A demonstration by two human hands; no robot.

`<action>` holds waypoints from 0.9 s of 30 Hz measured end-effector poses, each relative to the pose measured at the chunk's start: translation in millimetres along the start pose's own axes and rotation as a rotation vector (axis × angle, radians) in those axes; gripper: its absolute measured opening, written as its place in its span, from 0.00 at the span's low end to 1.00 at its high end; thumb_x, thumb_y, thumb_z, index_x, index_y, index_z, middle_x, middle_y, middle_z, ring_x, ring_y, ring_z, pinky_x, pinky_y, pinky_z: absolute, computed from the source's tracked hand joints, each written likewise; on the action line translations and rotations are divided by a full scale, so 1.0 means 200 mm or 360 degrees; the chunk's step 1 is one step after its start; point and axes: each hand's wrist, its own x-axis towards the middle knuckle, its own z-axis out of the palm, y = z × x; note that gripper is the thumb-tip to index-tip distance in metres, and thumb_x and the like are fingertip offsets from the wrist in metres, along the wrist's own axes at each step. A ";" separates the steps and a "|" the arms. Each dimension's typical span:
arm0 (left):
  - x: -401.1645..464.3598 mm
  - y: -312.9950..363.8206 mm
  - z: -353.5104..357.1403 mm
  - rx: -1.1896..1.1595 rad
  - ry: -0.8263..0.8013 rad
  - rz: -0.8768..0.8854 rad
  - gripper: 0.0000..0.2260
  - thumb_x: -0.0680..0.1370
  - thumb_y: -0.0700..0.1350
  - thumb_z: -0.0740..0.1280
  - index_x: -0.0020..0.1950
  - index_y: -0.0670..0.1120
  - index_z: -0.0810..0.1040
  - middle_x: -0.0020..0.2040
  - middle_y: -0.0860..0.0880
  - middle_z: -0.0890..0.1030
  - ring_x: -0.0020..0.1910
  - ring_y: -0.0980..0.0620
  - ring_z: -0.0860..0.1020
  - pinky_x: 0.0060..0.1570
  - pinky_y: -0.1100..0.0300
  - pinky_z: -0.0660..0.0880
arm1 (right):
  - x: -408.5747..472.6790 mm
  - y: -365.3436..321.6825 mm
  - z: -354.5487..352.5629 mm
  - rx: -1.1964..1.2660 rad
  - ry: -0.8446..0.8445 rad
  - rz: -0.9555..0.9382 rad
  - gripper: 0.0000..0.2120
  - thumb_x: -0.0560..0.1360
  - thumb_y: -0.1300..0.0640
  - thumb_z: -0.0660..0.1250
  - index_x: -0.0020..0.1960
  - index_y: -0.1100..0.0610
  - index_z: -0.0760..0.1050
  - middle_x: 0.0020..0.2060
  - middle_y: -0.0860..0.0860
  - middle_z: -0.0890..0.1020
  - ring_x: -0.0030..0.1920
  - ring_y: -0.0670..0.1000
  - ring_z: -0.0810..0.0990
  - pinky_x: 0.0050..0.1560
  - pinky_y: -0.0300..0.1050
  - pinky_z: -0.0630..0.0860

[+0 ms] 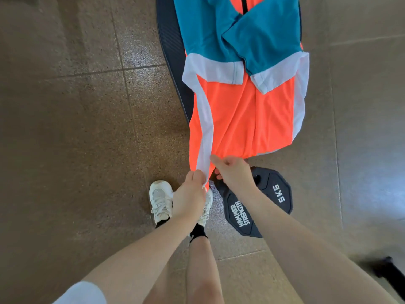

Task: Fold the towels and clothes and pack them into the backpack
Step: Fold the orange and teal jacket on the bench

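Both grips were on the near hem of the shirt (241, 110). From the head view, the left hand (190, 194) had its fingers curled round the white side panel where it ran down to the hem corner, and the right hand (233, 170), just beside it, pinched the orange hem edge from above with its thumb tucked under the cloth. They sat close together at one corner — probably because that corner had to be lifted and carried up as a single fold, with the fabric kept taut between them.

Beyond the grips the shirt stretched away flat, resting on a dark padded bench (173, 62) that served as the worktop; its near end hung off towards the hands. Both teal sleeves were already turned in across the chest, the right one lying over the left, so the piece looked narrowed into a strip and ready for a lengthwise fold.

Just below and to the right of the right hand lay a black weight plate (274, 194) on the tiled floor (76, 128). Under the left hand stood a white trainer (161, 200). No backpack showed anywhere — packing seemed some way off.
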 end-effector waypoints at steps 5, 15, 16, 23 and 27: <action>-0.02 0.03 0.07 -0.0656 -0.0315 0.0043 0.07 0.75 0.36 0.64 0.49 0.45 0.73 0.45 0.50 0.76 0.43 0.51 0.75 0.42 0.64 0.68 | -0.02 0.11 0.10 0.0609 -0.0241 0.0141 0.08 0.74 0.62 0.64 0.36 0.58 0.70 0.27 0.51 0.71 0.29 0.49 0.69 0.32 0.39 0.67; 0.28 0.00 -0.23 -0.0601 0.0395 0.0014 0.16 0.79 0.36 0.57 0.67 0.45 0.69 0.60 0.48 0.71 0.54 0.51 0.74 0.59 0.58 0.69 | 0.11 0.19 -0.02 0.0226 0.0000 -0.0079 0.12 0.74 0.67 0.56 0.34 0.56 0.65 0.29 0.51 0.67 0.30 0.50 0.63 0.31 0.42 0.59; 0.32 0.03 -0.25 -0.0446 0.0447 0.0129 0.18 0.78 0.35 0.57 0.67 0.44 0.69 0.64 0.46 0.69 0.59 0.49 0.71 0.63 0.57 0.67 | 0.11 0.19 -0.02 0.0154 0.0040 -0.0077 0.09 0.74 0.66 0.56 0.38 0.58 0.69 0.32 0.53 0.70 0.33 0.52 0.67 0.33 0.43 0.61; 0.54 0.16 -0.24 0.0520 0.0276 0.0431 0.25 0.80 0.40 0.57 0.75 0.42 0.54 0.76 0.39 0.51 0.75 0.42 0.50 0.73 0.51 0.49 | 0.15 0.23 -0.09 0.0158 0.0238 0.0099 0.12 0.78 0.61 0.58 0.59 0.63 0.72 0.54 0.59 0.78 0.53 0.59 0.74 0.44 0.43 0.63; 0.57 0.23 -0.22 0.0813 0.0279 0.0505 0.30 0.79 0.47 0.60 0.76 0.39 0.50 0.76 0.40 0.50 0.75 0.43 0.49 0.72 0.52 0.47 | 0.14 0.25 -0.20 0.0367 0.0215 0.0037 0.09 0.79 0.57 0.57 0.50 0.58 0.75 0.45 0.54 0.80 0.43 0.53 0.76 0.43 0.45 0.69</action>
